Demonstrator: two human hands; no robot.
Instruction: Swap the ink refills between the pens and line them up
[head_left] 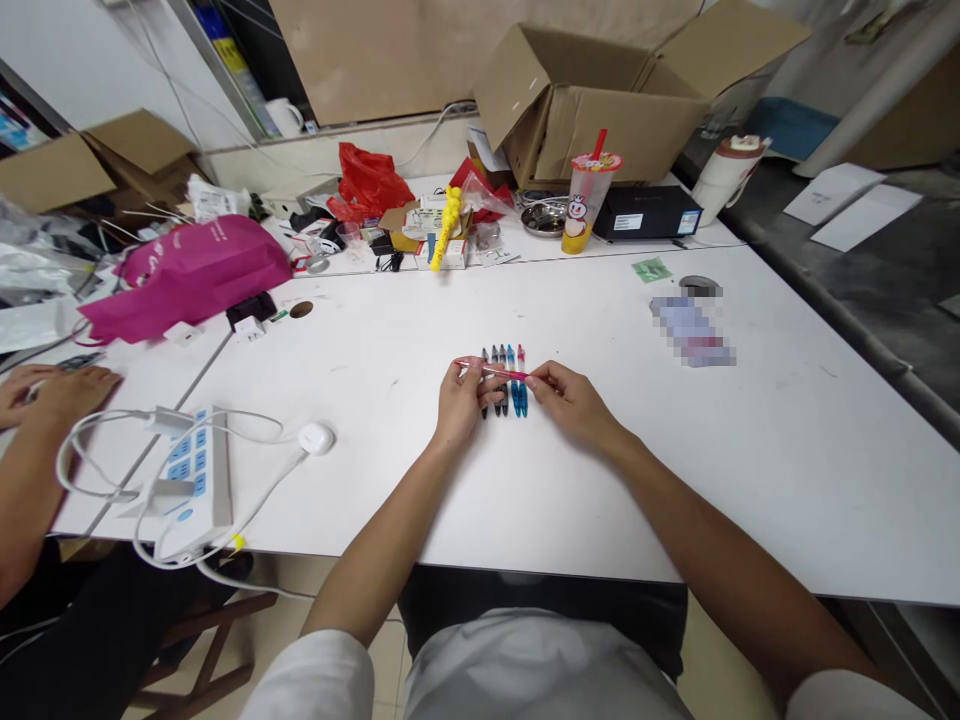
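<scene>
Between my two hands a pink pen (495,370) is held level, above a row of pens on the white table. My left hand (461,398) grips its left part, the fingers closed round it. At its right end my right hand (564,395) pinches it between thumb and fingers. Under it lie several black pens (503,405) side by side, partly covered by my left fingers. Right of those are blue pens (517,402), and a pink-topped pen (521,352) shows at the row's right end, its lower part hard to make out.
On the left stand a power strip (196,475) with white cables and a magenta bag (195,265). Another person's hands (75,390) rest at the left edge. Along the back are a drink cup (587,205), an open cardboard box (600,120) and a yellow stick-like item (447,228).
</scene>
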